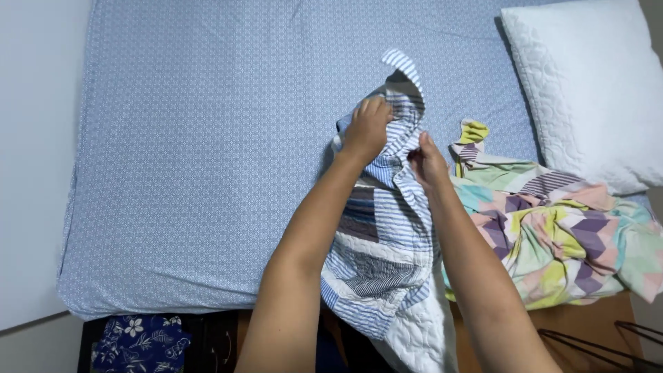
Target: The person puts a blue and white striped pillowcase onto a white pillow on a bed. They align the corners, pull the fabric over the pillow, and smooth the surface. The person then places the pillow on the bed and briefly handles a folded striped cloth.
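Both hands are closed on the blue-and-white striped patchwork quilt with a white quilted backing (383,242), which is lifted above the near edge of the bed and hangs down past it toward the floor. The left hand (368,128) is clenched into a fist around a bunched upper fold, just below a striped corner that sticks up. The right hand (427,162) pinches the neighbouring edge with thumb and fingers close together. The two hands sit near each other, so most of the cloth droops in a twisted heap between the forearms.

To handle this well, it seems best to work the hands apart along one edge until it hangs straight (a bunched grip like this keeps the layers tangled), and to lift high enough that the lower part does not drag.

The bed's light blue patterned fitted sheet (207,159) lies bare to the left. To the right, a crumpled multicoloured chevron-patterned sheet in pastel green, purple and pink (559,242) lies just beside the quilt and touches it near the right wrist; it could get caught up in the cloth. A white quilted pillow (587,83) rests at the far right corner. A dark blue floral fabric (141,342) lies below the bed's near edge, well apart.
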